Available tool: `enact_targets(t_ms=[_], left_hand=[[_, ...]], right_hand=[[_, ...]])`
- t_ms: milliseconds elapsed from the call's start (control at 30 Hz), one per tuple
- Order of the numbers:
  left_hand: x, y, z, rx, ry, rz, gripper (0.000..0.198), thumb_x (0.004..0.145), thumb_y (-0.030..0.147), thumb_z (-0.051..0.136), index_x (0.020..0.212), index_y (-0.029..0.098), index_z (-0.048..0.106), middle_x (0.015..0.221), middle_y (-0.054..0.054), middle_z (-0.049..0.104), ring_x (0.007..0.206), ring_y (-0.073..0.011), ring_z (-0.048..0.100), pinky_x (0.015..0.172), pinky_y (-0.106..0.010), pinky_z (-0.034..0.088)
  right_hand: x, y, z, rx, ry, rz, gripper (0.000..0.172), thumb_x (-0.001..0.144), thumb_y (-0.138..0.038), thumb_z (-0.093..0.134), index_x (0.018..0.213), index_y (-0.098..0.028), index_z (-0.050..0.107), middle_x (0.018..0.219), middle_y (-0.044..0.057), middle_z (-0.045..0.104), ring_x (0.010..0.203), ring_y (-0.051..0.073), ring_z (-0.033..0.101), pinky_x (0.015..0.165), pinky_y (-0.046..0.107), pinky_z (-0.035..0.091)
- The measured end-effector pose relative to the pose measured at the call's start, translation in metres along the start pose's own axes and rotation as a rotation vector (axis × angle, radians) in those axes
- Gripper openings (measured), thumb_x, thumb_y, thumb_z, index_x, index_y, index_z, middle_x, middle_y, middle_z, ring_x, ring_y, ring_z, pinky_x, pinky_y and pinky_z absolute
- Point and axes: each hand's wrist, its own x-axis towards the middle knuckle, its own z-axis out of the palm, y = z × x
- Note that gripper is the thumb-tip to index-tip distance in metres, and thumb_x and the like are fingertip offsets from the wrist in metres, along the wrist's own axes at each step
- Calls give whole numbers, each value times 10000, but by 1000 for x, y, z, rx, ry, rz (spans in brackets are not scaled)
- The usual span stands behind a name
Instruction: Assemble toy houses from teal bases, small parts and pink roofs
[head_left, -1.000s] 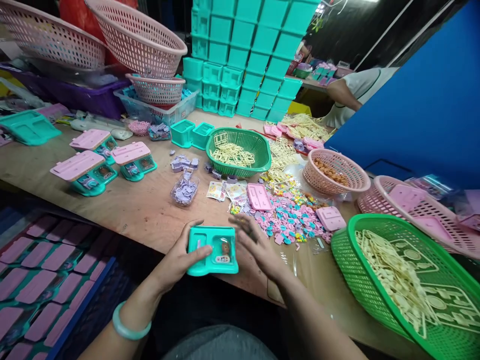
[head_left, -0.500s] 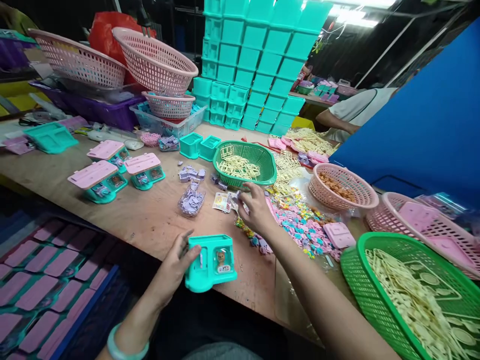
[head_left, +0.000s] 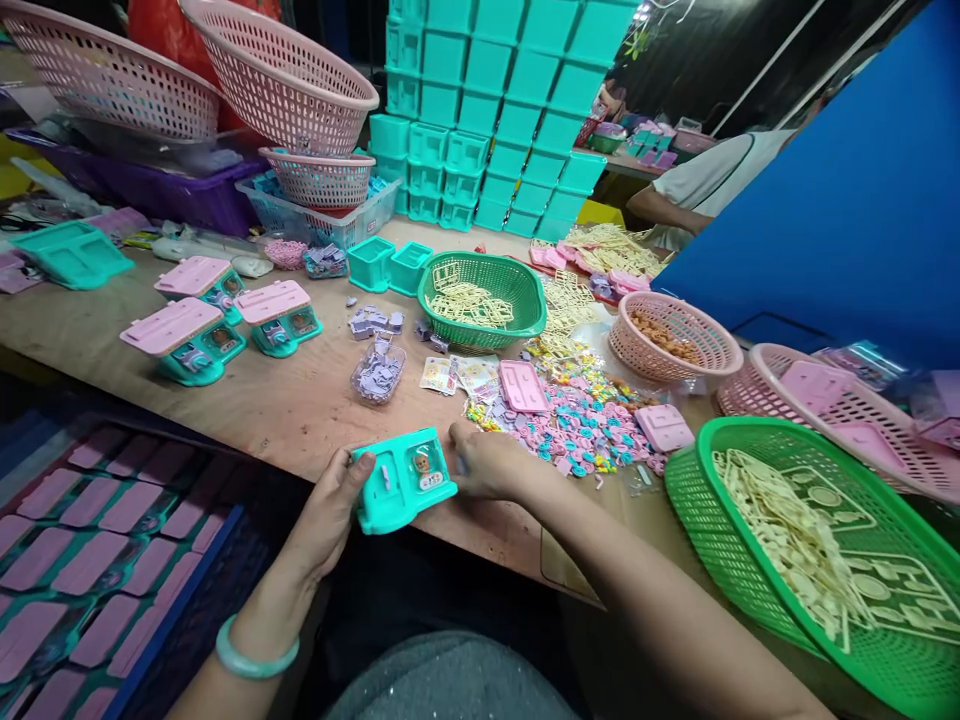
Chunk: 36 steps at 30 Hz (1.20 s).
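My left hand (head_left: 335,505) grips the left end of a teal toy housing (head_left: 403,480) with a small bear sticker in its window, held tilted over the near edge of the wooden table (head_left: 285,410). My right hand (head_left: 484,463) is closed at the housing's right end, touching it; whatever its fingers pinch is hidden. Just beyond lies a heap of small pink, teal and yellow parts (head_left: 585,425) with pink lids (head_left: 523,386) on it, plus sticker sheets (head_left: 457,375) and a clear tub of purple pieces (head_left: 377,375).
Three finished toys with pink roofs (head_left: 187,335) stand at the left. Green baskets (head_left: 480,295) of cream sprues, pink baskets (head_left: 671,340), stacked teal boxes (head_left: 495,110) and a blue panel (head_left: 840,220) ring the table. A co-worker's arm (head_left: 667,205) is at the back right. Finished toys fill a crate (head_left: 90,580) below left.
My right hand pulled back from the sticker sheets by the parts heap to the right end of the housing. My left hand tilted the housing and kept hold.
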Motion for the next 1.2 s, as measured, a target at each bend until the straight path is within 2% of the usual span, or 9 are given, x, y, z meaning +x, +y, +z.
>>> enact_targets(t_ms=[67, 133, 233, 333, 400, 500, 567, 700, 1200], left_hand=[[-1, -2, -5, -25, 33, 11, 502, 758, 605, 768, 998, 190, 621, 985, -50, 739, 1003, -261, 680, 887, -363, 518], [-1, -3, -8, -60, 70, 13, 506, 757, 606, 769, 1000, 187, 626, 983, -49, 732, 1022, -262, 668, 897, -364, 511], [1, -4, -7, -109, 94, 13, 477, 770, 568, 776, 1026, 191, 634, 979, -25, 715, 1004, -229, 652, 858, -317, 507], [2, -2, 1, -126, 100, 10, 493, 762, 532, 795, 1096, 207, 634, 953, 5, 697, 922, -190, 641, 782, -272, 496], [1, -1, 9, -123, 100, 0, 555, 747, 528, 807, 1163, 215, 616, 972, 7, 691, 921, -185, 635, 778, -267, 489], [-5, -2, 21, -86, 95, 23, 610, 754, 525, 808, 1230, 224, 573, 1043, -6, 683, 1007, -195, 628, 841, -276, 476], [-8, -4, 29, -51, 85, 57, 615, 765, 515, 806, 1247, 234, 547, 1068, -8, 684, 1046, -198, 626, 882, -282, 468], [-10, -9, 40, -14, 34, 77, 615, 784, 502, 796, 1264, 245, 511, 1113, -26, 701, 1088, -214, 640, 925, -304, 475], [-8, -8, 41, 42, 27, 59, 681, 714, 555, 825, 1222, 223, 517, 1118, -60, 714, 1073, -241, 659, 897, -326, 511]], right_hand=[[-6, 15, 12, 127, 107, -45, 728, 821, -414, 729, 1432, -149, 436, 1275, 200, 665, 1066, 320, 682, 828, 382, 507], [-15, 29, 31, 302, 268, -60, 799, 787, -458, 770, 1444, -173, 417, 1283, 179, 650, 1054, 284, 679, 844, 369, 516], [-20, 32, 64, 469, 514, 50, 653, 787, -510, 753, 1289, -154, 535, 1108, 145, 690, 911, 250, 681, 754, 350, 523], [-10, 20, 81, 499, 671, 129, 354, 840, -452, 674, 1050, -171, 628, 894, 82, 690, 766, 216, 645, 689, 330, 497], [-6, 13, 79, 567, 747, 146, 222, 853, -397, 638, 933, -191, 642, 781, 39, 659, 679, 183, 607, 642, 307, 478], [-21, 1, 62, 859, 872, 70, 215, 860, -383, 655, 975, -201, 646, 774, 17, 655, 649, 153, 594, 608, 281, 491], [-38, -10, 51, 1003, 894, -65, 231, 876, -367, 676, 1044, -211, 647, 868, 30, 689, 724, 156, 630, 663, 288, 533], [-57, -35, 47, 964, 860, -248, 203, 886, -287, 699, 1077, -229, 661, 937, 33, 707, 826, 169, 658, 777, 329, 562], [-51, -49, 53, 820, 936, -211, 187, 894, -241, 697, 1072, -230, 643, 929, 41, 692, 819, 185, 660, 745, 333, 573]])
